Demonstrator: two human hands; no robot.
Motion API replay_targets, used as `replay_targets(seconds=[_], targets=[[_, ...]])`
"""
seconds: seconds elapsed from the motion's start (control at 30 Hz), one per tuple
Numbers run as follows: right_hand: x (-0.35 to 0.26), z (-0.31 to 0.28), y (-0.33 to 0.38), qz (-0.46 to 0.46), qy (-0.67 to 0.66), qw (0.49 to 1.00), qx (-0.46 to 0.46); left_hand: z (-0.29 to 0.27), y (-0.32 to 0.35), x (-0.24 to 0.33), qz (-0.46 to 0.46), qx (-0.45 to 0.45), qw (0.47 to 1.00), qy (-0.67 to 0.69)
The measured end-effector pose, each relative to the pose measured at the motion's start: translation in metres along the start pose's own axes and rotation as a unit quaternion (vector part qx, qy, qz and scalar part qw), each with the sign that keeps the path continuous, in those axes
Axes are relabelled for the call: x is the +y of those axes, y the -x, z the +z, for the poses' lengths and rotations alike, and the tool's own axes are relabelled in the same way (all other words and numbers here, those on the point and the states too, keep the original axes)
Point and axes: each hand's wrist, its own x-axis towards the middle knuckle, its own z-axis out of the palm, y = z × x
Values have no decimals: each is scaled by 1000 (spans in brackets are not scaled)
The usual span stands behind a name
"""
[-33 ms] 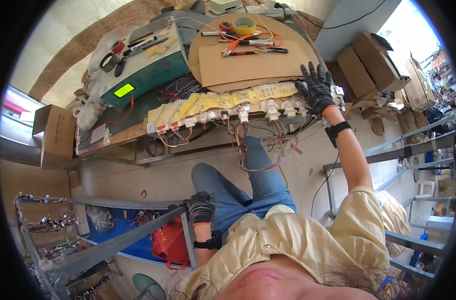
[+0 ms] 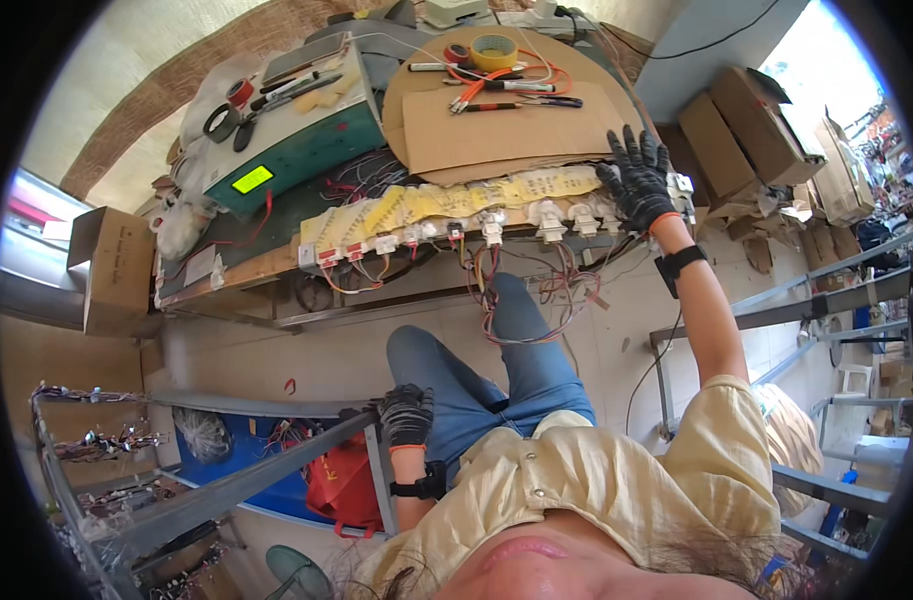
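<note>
Workbench [image 2: 294, 216] carries a green box [image 2: 316, 160] with a lit screen [image 2: 252, 179], a cardboard sheet [image 2: 526, 137] and, along its front edge, a yellow strip [image 2: 456, 203] with white plugs [image 2: 551, 224] and wires [image 2: 473, 267] hanging below. Right hand [image 2: 636, 183], black glove, fingers spread, sits at the strip's right end, contact unclear. Left hand [image 2: 406, 415], gloved too, is down by the left thigh [image 2: 426, 362] near a metal rail [image 2: 266, 470]; can't tell if its fingers grip anything.
</note>
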Motion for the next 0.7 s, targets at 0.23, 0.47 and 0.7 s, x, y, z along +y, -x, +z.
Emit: replay_targets(seconds=[0.23, 0.47, 0.7], targets=[[2, -1, -2, 8, 20, 1000, -13, -8, -20, 14, 25, -30, 999, 19], [-4, 8, -7, -2, 5, 1000, -22, -8, -18, 6, 21, -6, 1000, 21], [5, 6, -5, -7, 37, 999, -35, 11, -10, -6, 27, 2, 999, 31]])
